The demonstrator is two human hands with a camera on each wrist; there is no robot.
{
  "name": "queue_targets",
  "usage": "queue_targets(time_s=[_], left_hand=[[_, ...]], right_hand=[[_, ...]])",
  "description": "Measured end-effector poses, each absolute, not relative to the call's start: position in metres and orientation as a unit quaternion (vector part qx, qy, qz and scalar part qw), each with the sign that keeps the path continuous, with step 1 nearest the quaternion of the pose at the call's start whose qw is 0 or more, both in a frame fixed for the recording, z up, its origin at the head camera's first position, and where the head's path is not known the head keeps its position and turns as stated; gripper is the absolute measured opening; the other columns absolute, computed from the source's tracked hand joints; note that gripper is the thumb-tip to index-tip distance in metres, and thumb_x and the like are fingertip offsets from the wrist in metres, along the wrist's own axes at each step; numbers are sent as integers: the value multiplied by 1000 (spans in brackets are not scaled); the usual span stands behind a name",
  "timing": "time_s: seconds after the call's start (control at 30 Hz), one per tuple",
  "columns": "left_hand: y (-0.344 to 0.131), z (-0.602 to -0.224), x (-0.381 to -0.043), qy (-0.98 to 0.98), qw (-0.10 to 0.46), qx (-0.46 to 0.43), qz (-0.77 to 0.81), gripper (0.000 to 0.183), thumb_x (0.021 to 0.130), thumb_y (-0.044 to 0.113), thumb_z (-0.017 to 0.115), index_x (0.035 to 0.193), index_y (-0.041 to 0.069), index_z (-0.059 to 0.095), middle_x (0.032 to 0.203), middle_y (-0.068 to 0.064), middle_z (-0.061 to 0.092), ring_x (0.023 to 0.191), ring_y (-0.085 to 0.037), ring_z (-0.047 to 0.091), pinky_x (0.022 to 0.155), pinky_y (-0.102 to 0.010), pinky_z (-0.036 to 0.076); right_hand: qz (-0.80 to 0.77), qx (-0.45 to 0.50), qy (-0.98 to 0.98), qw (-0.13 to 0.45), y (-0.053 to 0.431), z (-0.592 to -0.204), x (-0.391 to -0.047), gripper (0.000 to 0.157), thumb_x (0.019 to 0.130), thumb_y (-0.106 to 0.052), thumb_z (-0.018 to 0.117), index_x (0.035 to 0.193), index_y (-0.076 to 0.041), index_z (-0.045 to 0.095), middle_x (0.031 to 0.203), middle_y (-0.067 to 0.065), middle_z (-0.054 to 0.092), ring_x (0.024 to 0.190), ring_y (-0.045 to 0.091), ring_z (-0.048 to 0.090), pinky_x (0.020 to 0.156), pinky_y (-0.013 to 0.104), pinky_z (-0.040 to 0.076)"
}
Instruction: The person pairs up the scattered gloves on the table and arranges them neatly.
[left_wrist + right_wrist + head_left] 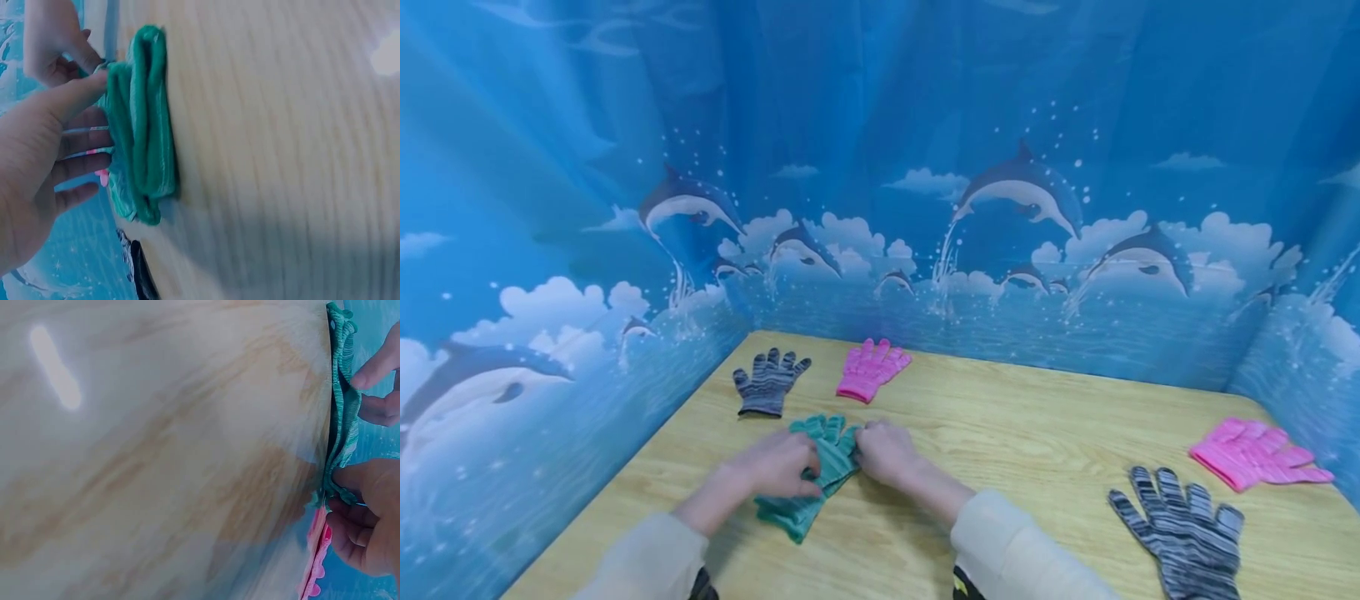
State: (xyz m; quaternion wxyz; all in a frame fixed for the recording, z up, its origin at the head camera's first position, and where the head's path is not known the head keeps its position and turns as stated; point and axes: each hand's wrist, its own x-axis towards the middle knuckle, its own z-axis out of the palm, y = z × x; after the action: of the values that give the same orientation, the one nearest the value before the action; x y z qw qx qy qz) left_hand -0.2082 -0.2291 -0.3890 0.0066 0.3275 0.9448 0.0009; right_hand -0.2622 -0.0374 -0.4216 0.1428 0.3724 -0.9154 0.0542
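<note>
Green knit gloves (833, 463) lie overlapped on the table in front of the person, fingers pointing away and cuffs toward the near side. My right hand (887, 452) pinches their right edge between thumb and curled fingers, as the right wrist view also shows. Over their left part hovers my left hand (778, 467), its fingers loosely bent. In the left wrist view its thumb touches the layered green cuff (147, 125), while the other fingers are spread beside the fabric.
Beyond the green gloves lie a grey striped glove (769, 385) and a pink glove (872, 372). At the right are another grey striped glove (1195, 533) and another pink glove (1255, 454). A blue dolphin-print curtain (925, 208) borders the wooden table (1015, 433).
</note>
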Motion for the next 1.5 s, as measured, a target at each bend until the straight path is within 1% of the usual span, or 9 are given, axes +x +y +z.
queue_targets(time_s=[0.13, 0.43, 0.6, 0.73, 0.83, 1.03, 1.2, 1.33, 1.5], left_hand=[[-224, -391, -207, 950, -8, 312, 7, 13, 79, 31, 70, 75, 19, 68, 72, 12, 53, 69, -7, 49, 69, -33, 43], [-222, -387, -207, 943, 1, 331, 27, 5, 79, 20, 69, 76, 16, 70, 74, 13, 52, 71, -7, 50, 72, -32, 44], [-221, -381, -205, 939, 26, 339, 53, 6, 81, 21, 69, 80, 16, 72, 74, 15, 56, 70, -3, 51, 69, -26, 44], [-219, -380, -202, 942, 52, 323, 73, 8, 81, 24, 69, 79, 16, 70, 69, 16, 55, 64, 0, 49, 62, -21, 43], [-219, -381, -200, 944, 50, 318, 75, 11, 80, 27, 71, 76, 17, 66, 67, 16, 53, 60, 1, 47, 58, -21, 40], [-214, -378, -191, 942, 47, 328, 52, 13, 76, 31, 73, 70, 22, 67, 66, 19, 53, 61, 2, 47, 60, -22, 41], [-200, -382, -182, 946, 15, 322, 21, 31, 77, 29, 71, 54, 21, 52, 52, 16, 37, 49, -1, 33, 51, -23, 34], [-195, -390, -177, 949, -34, 314, 23, 40, 73, 17, 71, 51, 19, 38, 51, 12, 27, 47, -4, 27, 44, -24, 29], [-194, -394, -177, 952, -30, 300, 50, 42, 69, 6, 68, 50, 18, 33, 50, 12, 18, 46, -4, 20, 41, -21, 20]], right_hand=[[53, 369, -916, 149, -38, -421, -262, 15, 78, -20, 67, 70, -12, 58, 68, 4, 57, 62, 21, 58, 43, 33, 42], [47, 375, -912, 156, -37, -421, -262, 16, 78, -20, 66, 67, -13, 57, 67, 3, 57, 60, 21, 57, 42, 33, 41], [39, 378, -912, 156, -37, -420, -262, 15, 78, -19, 66, 66, -14, 58, 64, 3, 55, 56, 20, 55, 40, 32, 39], [35, 377, -913, 153, -37, -419, -263, 15, 78, -19, 66, 66, -14, 59, 65, 3, 56, 57, 20, 56, 41, 33, 40], [35, 379, -912, 150, -37, -418, -263, 15, 78, -19, 66, 66, -13, 58, 65, 3, 56, 56, 20, 56, 40, 33, 39], [37, 380, -914, 134, -38, -418, -263, 15, 77, -19, 67, 67, -12, 58, 65, 1, 55, 55, 16, 53, 40, 30, 38], [32, 380, -914, 137, -38, -419, -261, 14, 79, -19, 66, 69, -13, 58, 65, 2, 56, 55, 17, 53, 41, 31, 39], [31, 378, -915, 137, -39, -419, -261, 15, 80, -20, 64, 68, -13, 57, 66, 3, 57, 57, 20, 56, 41, 32, 39], [25, 376, -916, 135, -40, -417, -261, 17, 80, -21, 63, 66, -15, 57, 66, 3, 58, 57, 21, 57, 41, 34, 40]])
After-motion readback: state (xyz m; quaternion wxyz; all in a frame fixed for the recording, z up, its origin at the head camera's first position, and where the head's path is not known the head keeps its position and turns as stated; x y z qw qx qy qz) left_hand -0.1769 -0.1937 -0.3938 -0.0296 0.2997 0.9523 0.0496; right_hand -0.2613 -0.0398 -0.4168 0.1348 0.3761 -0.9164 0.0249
